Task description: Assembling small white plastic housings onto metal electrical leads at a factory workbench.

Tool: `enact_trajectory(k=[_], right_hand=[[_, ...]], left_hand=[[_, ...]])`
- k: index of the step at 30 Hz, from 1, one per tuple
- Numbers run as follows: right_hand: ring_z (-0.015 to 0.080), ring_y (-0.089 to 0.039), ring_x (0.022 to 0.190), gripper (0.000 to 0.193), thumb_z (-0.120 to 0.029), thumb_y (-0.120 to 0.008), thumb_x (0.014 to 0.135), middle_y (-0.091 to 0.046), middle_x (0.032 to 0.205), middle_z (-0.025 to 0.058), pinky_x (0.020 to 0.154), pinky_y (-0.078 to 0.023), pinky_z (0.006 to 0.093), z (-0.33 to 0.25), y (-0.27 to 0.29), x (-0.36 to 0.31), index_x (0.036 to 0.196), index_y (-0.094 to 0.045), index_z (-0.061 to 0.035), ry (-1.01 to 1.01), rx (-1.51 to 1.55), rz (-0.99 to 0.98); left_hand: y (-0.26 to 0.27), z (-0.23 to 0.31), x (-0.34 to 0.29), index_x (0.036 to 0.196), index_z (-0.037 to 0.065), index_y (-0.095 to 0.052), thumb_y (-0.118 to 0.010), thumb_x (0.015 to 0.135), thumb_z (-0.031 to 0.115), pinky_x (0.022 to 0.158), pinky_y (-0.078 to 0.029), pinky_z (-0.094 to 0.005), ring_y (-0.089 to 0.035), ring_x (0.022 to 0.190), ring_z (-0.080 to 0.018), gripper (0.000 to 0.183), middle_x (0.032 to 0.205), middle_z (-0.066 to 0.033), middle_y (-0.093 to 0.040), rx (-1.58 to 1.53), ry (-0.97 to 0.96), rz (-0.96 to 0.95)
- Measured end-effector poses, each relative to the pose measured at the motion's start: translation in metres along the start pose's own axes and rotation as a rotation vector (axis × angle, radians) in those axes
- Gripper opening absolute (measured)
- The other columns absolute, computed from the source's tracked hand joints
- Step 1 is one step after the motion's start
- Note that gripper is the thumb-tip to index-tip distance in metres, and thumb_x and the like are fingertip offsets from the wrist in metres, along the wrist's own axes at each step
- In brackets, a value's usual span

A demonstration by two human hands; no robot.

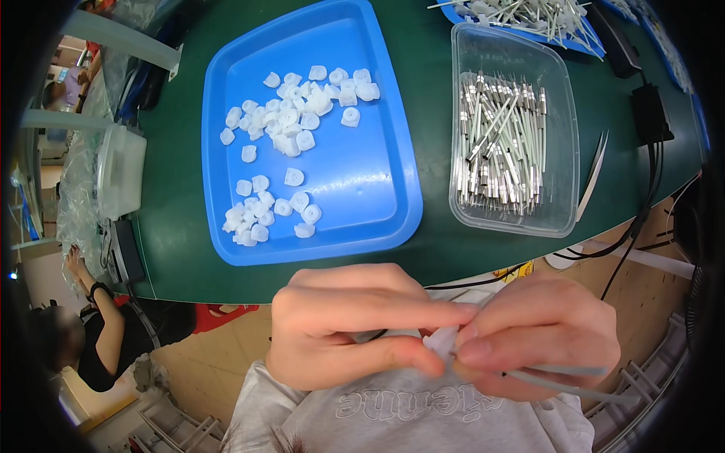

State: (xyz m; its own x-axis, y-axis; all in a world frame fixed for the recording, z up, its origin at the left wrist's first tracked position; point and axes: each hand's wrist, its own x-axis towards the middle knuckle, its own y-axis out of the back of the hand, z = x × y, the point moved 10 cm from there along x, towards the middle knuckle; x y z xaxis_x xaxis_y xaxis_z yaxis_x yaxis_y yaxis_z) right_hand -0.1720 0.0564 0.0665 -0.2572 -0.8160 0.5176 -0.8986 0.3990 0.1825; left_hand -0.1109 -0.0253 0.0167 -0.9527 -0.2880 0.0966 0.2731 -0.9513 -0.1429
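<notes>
Close to my body, beyond the table's near edge, both hands meet at a small white plastic cap (pixel 440 343). My left hand (pixel 347 325) pinches the cap between thumb and index finger. My right hand (pixel 540 332) is closed around thin pale wires (pixel 570 383), whose free ends stick out to the right. Its fingertips touch the cap's side; where the wires and cap meet is hidden by the fingers. Ahead, a blue tray (pixel 332 208) holds many similar white caps (pixel 291 117). Right of it, a clear plastic box (pixel 560 98) contains many thin pale leads with silvery ends (pixel 502 151).
Tweezers (pixel 593 177) lie right of the box on the green table (pixel 174 189). A second blue tray (pixel 593 41) with wired white pieces stands at the far right. Black cables (pixel 651 174) hang over the right edge. Another person (pixel 106 332) sits at the left.
</notes>
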Motion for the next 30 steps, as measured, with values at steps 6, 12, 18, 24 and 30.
enact_trajectory(k=[6, 12, 18, 24, 30], right_hand=[[0.0157, -0.056, 0.057, 0.031, 0.005, -0.069, 0.056, -0.055, 0.080, 0.0138, 0.048, -0.044, 0.0216, 0.002, 0.008, 0.001, 0.084, -0.059, 0.0032, 0.023, -0.055, 0.012], [0.0141, -0.054, 0.054, 0.024, 0.005, -0.069, 0.057, -0.055, 0.071, 0.0098, 0.046, -0.041, 0.0207, 0.000, 0.014, -0.001, 0.079, -0.058, 0.0016, -0.030, -0.040, 0.024], [0.0137, -0.050, 0.049, 0.020, -0.003, -0.069, 0.064, -0.052, 0.066, 0.0083, 0.043, -0.040, 0.0222, 0.005, 0.015, -0.009, 0.077, -0.054, 0.0015, 0.044, -0.104, 0.230], [0.0106, -0.046, 0.046, 0.024, -0.016, -0.062, 0.074, -0.051, 0.061, 0.0075, 0.042, -0.037, 0.0212, 0.060, 0.012, -0.026, 0.083, -0.049, 0.0026, -0.523, 0.546, 0.405], [0.0126, -0.057, 0.067, 0.017, -0.004, -0.054, 0.080, -0.058, 0.075, 0.0105, 0.057, -0.045, 0.0232, 0.075, -0.013, -0.036, 0.093, -0.053, 0.0056, -0.742, 1.177, 0.335]], left_hand=[[0.002, 0.009, 0.001, 0.091, -0.010, -0.060, -0.069, 0.071, 0.008, 0.052, -0.044, -0.0279, -0.057, 0.058, -0.0183, 0.030, 0.073, -0.0144, -0.058, 0.091, -0.129, 0.003], [0.003, 0.007, -0.001, 0.090, -0.010, -0.060, -0.073, 0.066, 0.007, 0.055, -0.046, -0.0275, -0.061, 0.065, -0.0202, 0.032, 0.075, -0.0160, -0.060, 0.085, -0.070, 0.033], [0.003, -0.001, 0.001, 0.087, -0.011, -0.059, -0.076, 0.062, 0.008, 0.057, -0.047, -0.0279, -0.061, 0.067, -0.0208, 0.036, 0.077, -0.0173, -0.060, 0.084, -0.019, 0.091], [0.001, 0.023, 0.002, 0.091, -0.011, -0.053, -0.083, 0.052, 0.016, 0.062, -0.046, -0.0314, -0.059, 0.068, -0.0211, 0.056, 0.079, -0.0186, -0.060, 0.283, -0.080, 0.117], [-0.004, 0.030, 0.003, 0.087, -0.009, -0.053, -0.076, 0.060, 0.016, 0.061, -0.045, -0.0309, -0.058, 0.066, -0.0212, 0.044, 0.079, -0.0181, -0.060, 0.283, -0.105, 0.088]])
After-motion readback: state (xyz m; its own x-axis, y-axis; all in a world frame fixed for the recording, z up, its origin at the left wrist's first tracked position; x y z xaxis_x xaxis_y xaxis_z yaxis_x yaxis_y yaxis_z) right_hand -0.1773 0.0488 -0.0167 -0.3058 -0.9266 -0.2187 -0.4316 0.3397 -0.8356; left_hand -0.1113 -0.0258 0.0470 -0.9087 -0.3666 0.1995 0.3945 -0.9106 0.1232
